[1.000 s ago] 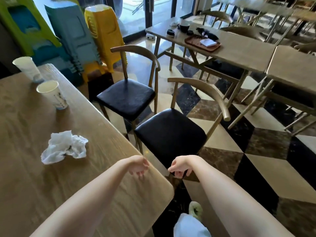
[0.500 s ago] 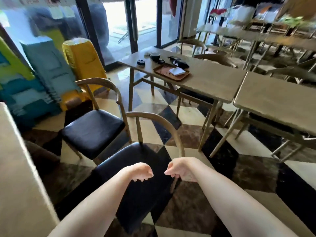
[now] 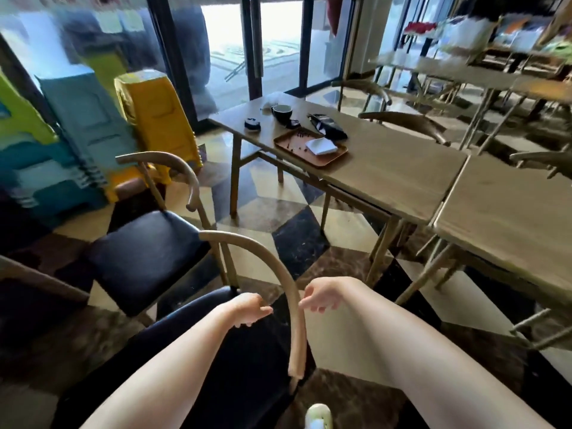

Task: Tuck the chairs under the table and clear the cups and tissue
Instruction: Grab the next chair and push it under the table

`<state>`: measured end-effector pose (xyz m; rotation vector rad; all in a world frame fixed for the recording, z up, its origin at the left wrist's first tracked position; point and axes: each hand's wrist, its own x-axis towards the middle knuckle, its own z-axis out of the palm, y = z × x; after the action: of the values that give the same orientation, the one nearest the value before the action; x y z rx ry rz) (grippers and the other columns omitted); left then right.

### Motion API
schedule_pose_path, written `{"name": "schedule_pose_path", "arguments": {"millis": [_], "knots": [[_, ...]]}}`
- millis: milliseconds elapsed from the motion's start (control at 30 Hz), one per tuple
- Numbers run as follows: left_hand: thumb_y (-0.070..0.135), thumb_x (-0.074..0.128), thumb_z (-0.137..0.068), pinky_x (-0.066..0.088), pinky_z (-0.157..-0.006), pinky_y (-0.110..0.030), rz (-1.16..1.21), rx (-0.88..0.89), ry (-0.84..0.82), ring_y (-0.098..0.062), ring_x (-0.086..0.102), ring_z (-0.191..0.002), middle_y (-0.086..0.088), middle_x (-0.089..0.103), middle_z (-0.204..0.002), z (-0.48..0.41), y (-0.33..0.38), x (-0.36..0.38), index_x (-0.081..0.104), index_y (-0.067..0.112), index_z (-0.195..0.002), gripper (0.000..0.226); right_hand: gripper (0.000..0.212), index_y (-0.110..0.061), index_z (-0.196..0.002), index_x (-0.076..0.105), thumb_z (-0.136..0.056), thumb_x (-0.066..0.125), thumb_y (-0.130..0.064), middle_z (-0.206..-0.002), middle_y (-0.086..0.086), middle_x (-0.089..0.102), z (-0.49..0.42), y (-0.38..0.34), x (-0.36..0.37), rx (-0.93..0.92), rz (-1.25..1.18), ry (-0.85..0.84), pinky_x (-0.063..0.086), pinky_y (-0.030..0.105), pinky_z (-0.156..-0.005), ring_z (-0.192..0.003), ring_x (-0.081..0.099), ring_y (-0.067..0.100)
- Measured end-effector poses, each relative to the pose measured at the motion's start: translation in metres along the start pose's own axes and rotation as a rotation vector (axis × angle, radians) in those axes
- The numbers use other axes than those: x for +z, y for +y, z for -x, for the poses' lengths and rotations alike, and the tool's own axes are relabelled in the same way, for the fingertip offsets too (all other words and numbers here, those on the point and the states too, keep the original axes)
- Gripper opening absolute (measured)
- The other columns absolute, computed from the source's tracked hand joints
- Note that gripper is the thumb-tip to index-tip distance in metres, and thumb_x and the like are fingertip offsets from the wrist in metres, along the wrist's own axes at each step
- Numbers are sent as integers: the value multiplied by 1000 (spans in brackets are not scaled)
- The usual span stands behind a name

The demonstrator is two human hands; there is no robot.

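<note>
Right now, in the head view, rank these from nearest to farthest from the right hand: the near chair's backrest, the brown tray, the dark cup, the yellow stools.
1. Near chair's backrest: just left of the right hand, not gripped.
2. Brown tray: ahead, on the neighbouring table.
3. Dark cup and yellow stools: both beyond the tray, cup ahead, stools far left by the glass; too close to call.

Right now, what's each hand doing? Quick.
Left hand: loosely curled, empty, just left of the near chair's backrest.
Right hand: open, empty, just right of it.
</note>
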<state>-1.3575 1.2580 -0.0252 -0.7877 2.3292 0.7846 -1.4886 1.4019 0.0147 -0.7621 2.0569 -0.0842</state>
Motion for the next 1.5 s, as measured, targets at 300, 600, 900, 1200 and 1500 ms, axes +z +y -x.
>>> {"name": "schedule_pose_path", "arguments": {"millis": [300,600,900,1200,1500], "knots": [[43,45,-96,55,-72,-30,602,-210,99,-20,65,-94,-12,59,-126,-74,12,-12,32,14,-145,59,42,-16,-125,58,-91,54,-41,-123,3,61,-84,0,-64,-213,250,-66,50,36,-96,-112,57,20],[39,46,-96,56,-72,-30,924,-261,53,-19,64,-93,-3,59,-109,-97,27,-2,45,19,-137,46,27,-16,-117,63,-94,52,-24,-113,8,66,-157,-57,-91,-506,544,-46,54,35,-85,-100,62,26],[55,34,-94,47,-96,-34,1162,-621,279,-22,58,-111,-1,63,-119,-107,66,23,58,22,-126,52,27,-14,-111,67,-89,52,-18,-124,13,52,-208,-93,-111,-947,962,23,46,40,-95,-122,40,32],[56,36,-93,42,-104,-38,1238,-809,567,-20,51,-123,1,53,-138,-99,121,55,43,27,-139,55,35,-23,-124,58,-97,41,-37,-131,2,56,-241,-93,-118,-1439,1423,-258,19,38,-113,-131,36,27],[30,62,-83,54,-74,-33,952,-1033,501,-22,63,-99,0,65,-109,-90,128,74,55,26,-117,35,53,-24,-125,55,-76,73,-30,-131,-4,56,-264,-71,-123,-1652,1281,7,27,36,-114,-128,43,21]]}}
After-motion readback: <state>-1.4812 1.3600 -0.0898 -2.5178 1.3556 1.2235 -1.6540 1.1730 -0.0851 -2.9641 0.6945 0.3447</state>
